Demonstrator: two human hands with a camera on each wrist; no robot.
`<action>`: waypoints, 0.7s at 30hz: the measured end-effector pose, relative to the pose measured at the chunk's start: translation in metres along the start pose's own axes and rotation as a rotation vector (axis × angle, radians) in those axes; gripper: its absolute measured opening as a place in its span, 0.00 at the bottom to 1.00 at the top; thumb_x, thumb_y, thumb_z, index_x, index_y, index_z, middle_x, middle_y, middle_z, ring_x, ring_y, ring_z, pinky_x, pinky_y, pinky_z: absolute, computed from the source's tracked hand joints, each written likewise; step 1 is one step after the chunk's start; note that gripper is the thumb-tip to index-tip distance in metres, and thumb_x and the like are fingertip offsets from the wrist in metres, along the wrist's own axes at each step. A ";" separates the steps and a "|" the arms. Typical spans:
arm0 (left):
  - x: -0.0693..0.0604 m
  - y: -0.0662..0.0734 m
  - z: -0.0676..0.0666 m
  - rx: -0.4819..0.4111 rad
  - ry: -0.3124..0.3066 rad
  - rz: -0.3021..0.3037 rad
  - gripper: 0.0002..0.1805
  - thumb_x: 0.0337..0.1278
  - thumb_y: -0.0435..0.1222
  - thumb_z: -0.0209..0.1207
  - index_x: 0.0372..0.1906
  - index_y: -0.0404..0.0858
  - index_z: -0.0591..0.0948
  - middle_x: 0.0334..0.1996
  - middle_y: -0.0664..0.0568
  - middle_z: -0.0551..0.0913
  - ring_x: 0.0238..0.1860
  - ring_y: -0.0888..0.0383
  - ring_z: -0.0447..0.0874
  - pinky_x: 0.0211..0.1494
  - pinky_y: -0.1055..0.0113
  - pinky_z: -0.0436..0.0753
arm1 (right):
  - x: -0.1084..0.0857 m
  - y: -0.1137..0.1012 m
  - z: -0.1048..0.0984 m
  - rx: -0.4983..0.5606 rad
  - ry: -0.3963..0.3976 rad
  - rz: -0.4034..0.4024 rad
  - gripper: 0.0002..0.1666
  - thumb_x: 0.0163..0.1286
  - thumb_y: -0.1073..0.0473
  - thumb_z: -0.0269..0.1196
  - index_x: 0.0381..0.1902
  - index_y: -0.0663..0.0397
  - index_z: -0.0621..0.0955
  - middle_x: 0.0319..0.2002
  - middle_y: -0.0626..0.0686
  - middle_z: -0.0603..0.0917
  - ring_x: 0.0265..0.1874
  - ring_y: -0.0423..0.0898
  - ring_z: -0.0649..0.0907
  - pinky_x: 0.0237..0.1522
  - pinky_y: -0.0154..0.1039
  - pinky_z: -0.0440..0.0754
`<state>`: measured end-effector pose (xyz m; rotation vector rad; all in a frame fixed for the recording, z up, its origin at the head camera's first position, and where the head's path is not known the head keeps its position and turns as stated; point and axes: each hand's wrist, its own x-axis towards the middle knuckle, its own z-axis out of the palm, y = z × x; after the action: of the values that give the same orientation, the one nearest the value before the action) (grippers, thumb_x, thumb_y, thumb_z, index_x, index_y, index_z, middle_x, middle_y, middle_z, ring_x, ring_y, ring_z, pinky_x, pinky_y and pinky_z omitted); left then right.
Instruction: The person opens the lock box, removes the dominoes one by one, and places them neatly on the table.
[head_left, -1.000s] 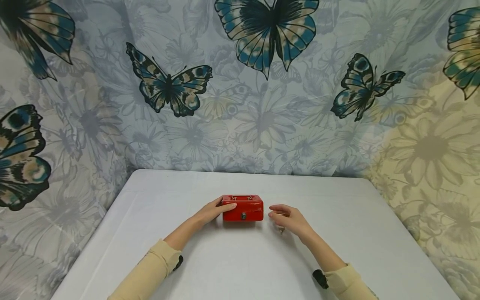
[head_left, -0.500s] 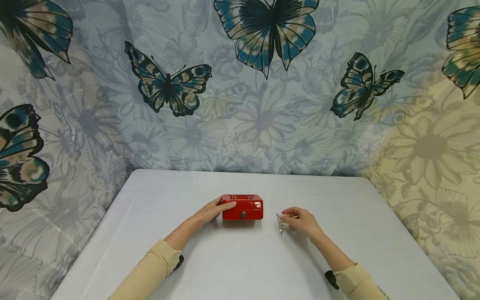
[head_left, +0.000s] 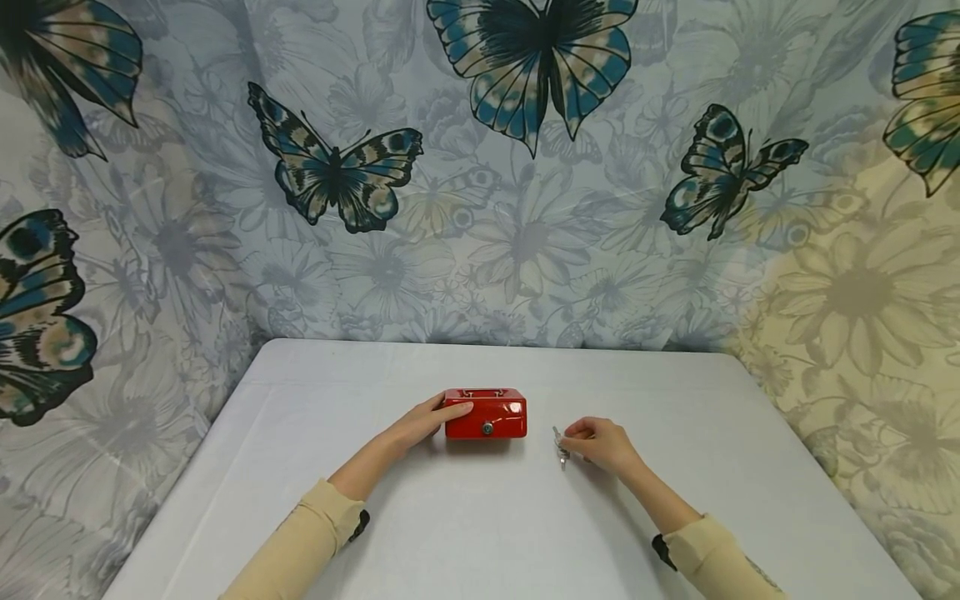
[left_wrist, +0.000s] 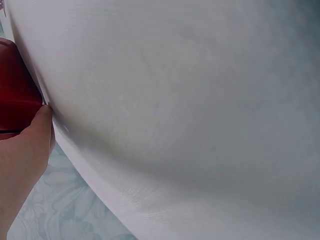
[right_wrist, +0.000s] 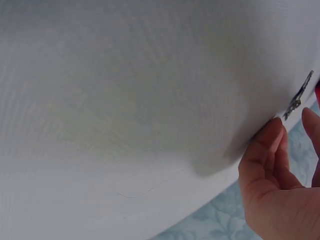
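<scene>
So left hand [head_left: 417, 423] grips the red box [head_left: 497, 418] at one end, right hand [head_left: 606, 447] sits beside the keys [head_left: 562, 457], thumb and fingers spread.

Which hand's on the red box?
The left hand, holding the red box; the right hand is apart from it, beside the keys.

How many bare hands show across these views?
2: the bare left hand grips the left end of the shiny red box; the bare right hand is beside the small silver metal keys on the white table. No other hand shows.
</scene>
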<state>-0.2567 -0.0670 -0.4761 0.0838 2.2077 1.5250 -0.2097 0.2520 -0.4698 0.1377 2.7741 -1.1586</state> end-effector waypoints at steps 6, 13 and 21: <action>-0.001 0.001 -0.001 -0.014 -0.013 0.000 0.55 0.50 0.68 0.58 0.76 0.40 0.57 0.71 0.41 0.63 0.68 0.38 0.65 0.68 0.38 0.63 | 0.003 0.001 0.003 -0.026 0.013 -0.009 0.11 0.60 0.58 0.70 0.35 0.58 0.81 0.25 0.49 0.78 0.22 0.43 0.75 0.25 0.34 0.75; -0.001 0.001 -0.001 -0.019 -0.018 0.001 0.54 0.50 0.67 0.58 0.76 0.40 0.57 0.71 0.41 0.63 0.68 0.38 0.64 0.67 0.38 0.63 | 0.004 0.000 0.004 -0.020 0.010 -0.003 0.10 0.60 0.58 0.70 0.32 0.58 0.81 0.24 0.49 0.78 0.22 0.42 0.75 0.24 0.32 0.74; 0.001 -0.001 -0.001 -0.027 -0.022 -0.001 0.54 0.50 0.67 0.58 0.76 0.40 0.58 0.71 0.43 0.63 0.69 0.39 0.63 0.69 0.39 0.62 | 0.006 0.000 0.006 -0.032 0.000 -0.001 0.10 0.59 0.58 0.71 0.32 0.58 0.82 0.24 0.48 0.79 0.24 0.42 0.75 0.25 0.34 0.72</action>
<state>-0.2581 -0.0684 -0.4770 0.0901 2.1697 1.5455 -0.2148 0.2479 -0.4748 0.1324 2.7910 -1.1142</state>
